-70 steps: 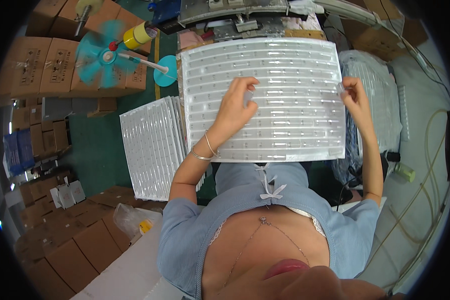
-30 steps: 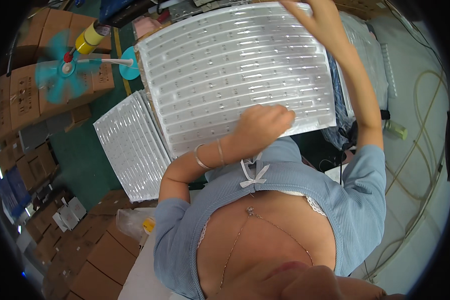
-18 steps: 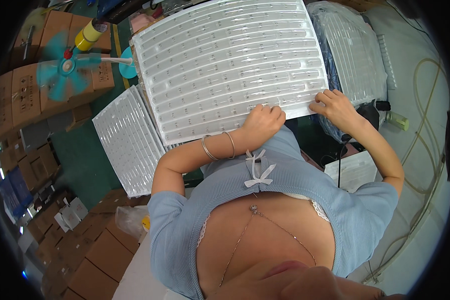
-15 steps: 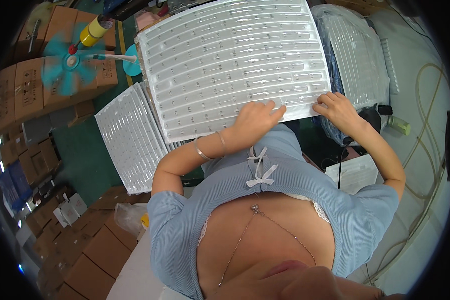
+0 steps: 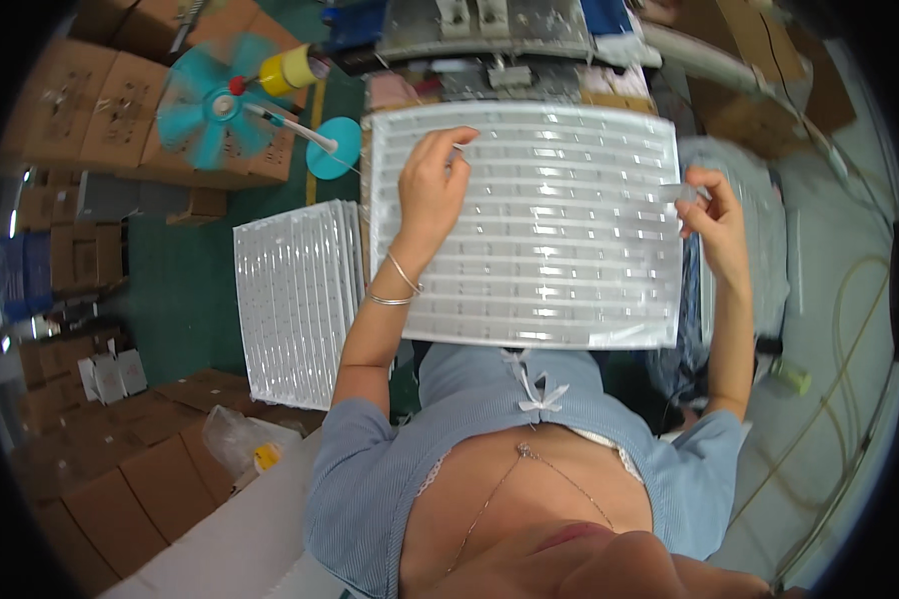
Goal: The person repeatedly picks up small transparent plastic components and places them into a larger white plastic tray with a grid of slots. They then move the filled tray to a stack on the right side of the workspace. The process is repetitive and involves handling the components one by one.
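A large clear plastic tray [image 5: 549,270] with many long ribbed rows lies flat in front of me, above my lap. My left hand [image 5: 432,185] rests on its far left part. The fingers are curled, and thumb and forefinger meet over a row; whether something small is between them is too small to tell. My right hand [image 5: 714,218] is at the tray's right edge, its thumb and fingers pinched on the rim there. Two thin bangles sit on my left wrist.
A stack of similar trays [image 5: 295,299] lies to my left. A teal fan [image 5: 210,105] spins beyond it, in front of cardboard boxes [image 5: 80,110]. More trays [image 5: 759,230] lie at the right, with cables [image 5: 849,329] on the floor. A machine [image 5: 489,30] stands behind.
The tray was lifted and tilted up; now it lies flat again. My left hand went from its near edge to the far left rows, my right hand from the near edge to the right rim.
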The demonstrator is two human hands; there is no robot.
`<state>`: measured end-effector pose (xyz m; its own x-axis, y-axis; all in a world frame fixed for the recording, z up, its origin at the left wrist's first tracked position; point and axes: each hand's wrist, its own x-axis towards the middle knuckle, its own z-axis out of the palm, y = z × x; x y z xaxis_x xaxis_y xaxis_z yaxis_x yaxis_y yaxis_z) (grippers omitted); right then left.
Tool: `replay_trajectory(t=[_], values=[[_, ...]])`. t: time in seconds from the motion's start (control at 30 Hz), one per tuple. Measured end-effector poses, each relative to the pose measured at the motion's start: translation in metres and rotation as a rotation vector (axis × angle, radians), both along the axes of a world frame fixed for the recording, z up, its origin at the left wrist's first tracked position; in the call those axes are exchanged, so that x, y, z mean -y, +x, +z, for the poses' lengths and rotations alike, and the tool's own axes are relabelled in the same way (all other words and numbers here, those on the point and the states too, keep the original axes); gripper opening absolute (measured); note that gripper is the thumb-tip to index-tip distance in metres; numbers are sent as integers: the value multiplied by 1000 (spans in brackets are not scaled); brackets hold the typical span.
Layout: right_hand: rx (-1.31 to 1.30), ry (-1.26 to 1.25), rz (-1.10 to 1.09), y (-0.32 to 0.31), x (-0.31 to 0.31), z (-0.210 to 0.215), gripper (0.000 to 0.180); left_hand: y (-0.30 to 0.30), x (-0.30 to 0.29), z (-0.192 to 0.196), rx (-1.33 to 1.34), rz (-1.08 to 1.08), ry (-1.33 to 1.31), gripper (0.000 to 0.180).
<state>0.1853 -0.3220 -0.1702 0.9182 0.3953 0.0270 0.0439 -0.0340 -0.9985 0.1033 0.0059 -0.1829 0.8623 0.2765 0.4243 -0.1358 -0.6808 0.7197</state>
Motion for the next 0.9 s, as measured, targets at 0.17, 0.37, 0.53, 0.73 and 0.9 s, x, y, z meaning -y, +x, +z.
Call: replay_trajectory(t=[0.17,0.37,0.53,0.73,0.9], values=[[-54,243,45,34,-52,-1,28,52,-10,12,221,-6,87,28],[15,227,-37,63,-97,7,21,145,-12,42,358,249,505,24],[411,-134,-239,102,-132,11,20,197,-8,57,150,207,792,36],[1180,-364,-430,142,-206,32,18,134,-8,56,387,68,399,22],[1320,-655,-552,182,-220,23,16,47,19,38,142,-88,173,30]])
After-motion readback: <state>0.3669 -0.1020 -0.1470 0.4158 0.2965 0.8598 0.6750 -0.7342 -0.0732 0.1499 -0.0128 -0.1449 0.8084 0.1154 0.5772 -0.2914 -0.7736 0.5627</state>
